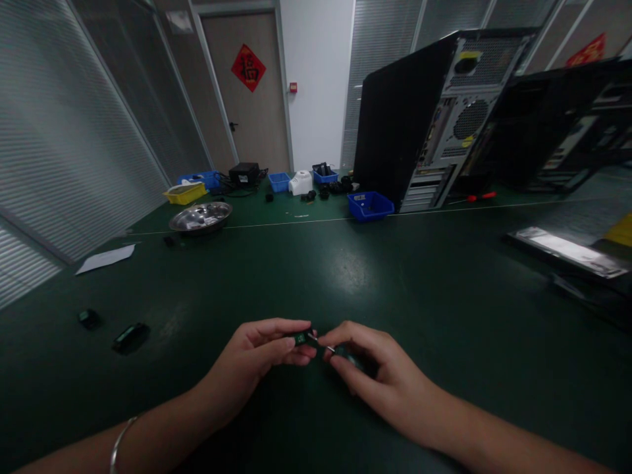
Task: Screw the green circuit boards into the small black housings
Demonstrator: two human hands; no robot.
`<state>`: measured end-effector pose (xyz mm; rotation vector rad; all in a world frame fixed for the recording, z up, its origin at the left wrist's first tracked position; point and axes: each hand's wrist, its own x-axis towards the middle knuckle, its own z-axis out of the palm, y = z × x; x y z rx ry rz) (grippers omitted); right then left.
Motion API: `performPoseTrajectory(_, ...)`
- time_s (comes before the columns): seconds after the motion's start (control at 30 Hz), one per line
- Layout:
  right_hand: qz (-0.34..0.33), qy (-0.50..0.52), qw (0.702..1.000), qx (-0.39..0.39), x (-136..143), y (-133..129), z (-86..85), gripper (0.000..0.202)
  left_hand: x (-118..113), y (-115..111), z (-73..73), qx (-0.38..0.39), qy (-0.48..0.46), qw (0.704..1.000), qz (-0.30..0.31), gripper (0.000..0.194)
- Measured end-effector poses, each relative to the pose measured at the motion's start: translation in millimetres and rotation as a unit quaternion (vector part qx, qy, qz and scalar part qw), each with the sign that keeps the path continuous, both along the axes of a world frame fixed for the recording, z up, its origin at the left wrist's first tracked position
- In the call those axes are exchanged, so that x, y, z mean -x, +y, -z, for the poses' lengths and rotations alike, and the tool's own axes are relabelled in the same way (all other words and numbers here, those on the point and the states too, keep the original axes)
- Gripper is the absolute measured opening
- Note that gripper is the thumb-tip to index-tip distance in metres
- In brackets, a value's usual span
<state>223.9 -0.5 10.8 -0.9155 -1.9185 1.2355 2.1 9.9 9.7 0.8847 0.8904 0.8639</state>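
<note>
Part: I see the small black part (300, 338) with a green face, above the green table (276, 276).
Left hand: the left hand (257, 352) pinches the part, thumb against fingers.
Right hand: the right hand (382, 368) grasps a thin tool (330, 349), just right of the part.
Axis: tool shaft slants up-left to the part's right end; contact I cannot tell. Part's long axis seems sideways, half hidden.
Loose pieces: long piece (130, 336) and short piece (89, 319), well left of the part.
</note>
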Motion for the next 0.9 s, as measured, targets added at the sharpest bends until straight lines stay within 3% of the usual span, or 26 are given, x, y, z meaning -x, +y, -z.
performPoseTrajectory(0.27, 0.007, 0.002, 0.999, -0.042, 0.0, 0.9, -3.6, 0.021, -0.8, 0.9, 0.2, -0.005, 0.019, 1.000, 0.019, 0.024)
performPoseTrajectory(0.6, 0.001, 0.008, 0.999, -0.037, -0.3, 0.1, -3.9, 0.020, -3.5, -1.8, -8.2, -0.121, 0.151, 0.980, 0.045, 0.025)
performPoseTrajectory(0.9, 0.001, 0.002, 1.000, -0.029, -0.3, 1.4, -2.6, 0.016, -3.8, 0.4, -5.9, -0.106, 0.125, 0.985, 0.053, 0.020)
